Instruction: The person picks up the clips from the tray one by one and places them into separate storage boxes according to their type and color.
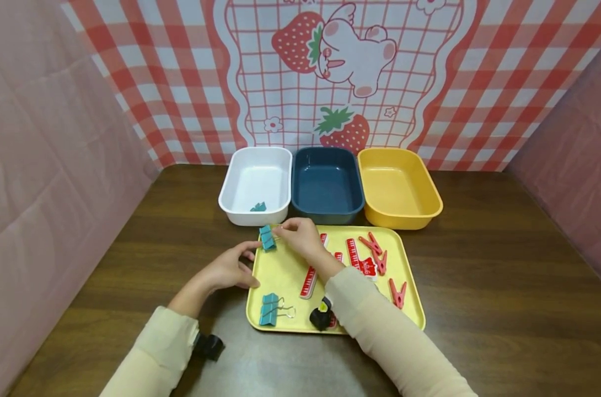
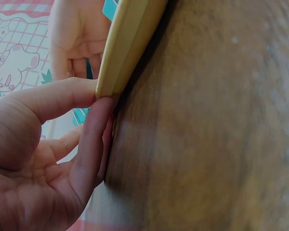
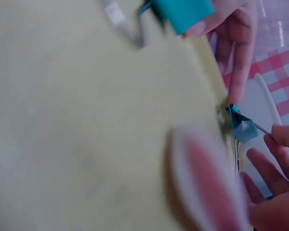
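Note:
At the far left corner of a yellow tray, my right hand pinches a wire handle of a teal binder clip. The right wrist view shows that binder clip at the tray's edge, its handle between thumb and finger. My left hand is at the tray's left side; in the left wrist view, its thumb and curled fingers hold the rim. One left fingertip reaches the clip. A larger teal binder clip lies at the tray's near left corner.
Behind the tray stand a white bin with a teal clip inside, a dark blue bin and a yellow bin. Red-and-white ruler-patterned clips and pink clothespins lie on the tray.

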Action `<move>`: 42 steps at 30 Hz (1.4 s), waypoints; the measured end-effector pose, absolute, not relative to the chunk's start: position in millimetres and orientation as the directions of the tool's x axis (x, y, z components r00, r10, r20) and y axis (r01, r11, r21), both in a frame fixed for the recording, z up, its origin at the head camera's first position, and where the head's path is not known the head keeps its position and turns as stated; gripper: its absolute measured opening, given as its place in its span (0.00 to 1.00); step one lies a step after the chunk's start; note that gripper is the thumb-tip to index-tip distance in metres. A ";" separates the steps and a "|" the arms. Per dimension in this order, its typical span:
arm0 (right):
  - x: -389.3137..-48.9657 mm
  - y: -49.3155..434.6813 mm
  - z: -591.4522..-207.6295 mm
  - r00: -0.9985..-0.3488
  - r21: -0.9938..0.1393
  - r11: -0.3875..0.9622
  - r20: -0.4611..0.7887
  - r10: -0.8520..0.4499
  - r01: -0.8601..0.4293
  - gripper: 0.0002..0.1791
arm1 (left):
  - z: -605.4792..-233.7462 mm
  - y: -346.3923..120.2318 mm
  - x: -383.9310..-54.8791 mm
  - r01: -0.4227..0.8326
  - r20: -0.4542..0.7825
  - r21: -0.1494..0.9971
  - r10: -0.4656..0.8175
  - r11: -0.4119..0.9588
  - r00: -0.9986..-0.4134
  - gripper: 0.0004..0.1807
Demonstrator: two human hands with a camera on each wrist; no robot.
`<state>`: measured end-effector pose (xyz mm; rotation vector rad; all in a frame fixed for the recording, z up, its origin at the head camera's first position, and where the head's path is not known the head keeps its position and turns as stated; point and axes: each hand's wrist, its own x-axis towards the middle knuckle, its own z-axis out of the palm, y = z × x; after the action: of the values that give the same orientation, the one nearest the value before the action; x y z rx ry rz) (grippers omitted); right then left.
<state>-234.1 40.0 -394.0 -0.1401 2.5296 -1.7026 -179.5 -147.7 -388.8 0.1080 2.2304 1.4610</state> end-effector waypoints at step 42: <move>-243.5 35.6 -346.3 -0.993 -0.991 -0.070 -0.109 -0.041 0.112 0.11 | -388.0 -147.5 -177.7 -0.154 -0.304 0.901 0.337 0.405 -0.891 0.47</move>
<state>-243.5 35.6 -346.3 0.0800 2.0680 -2.2229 -177.7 -147.5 -388.0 0.1556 2.2248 1.4953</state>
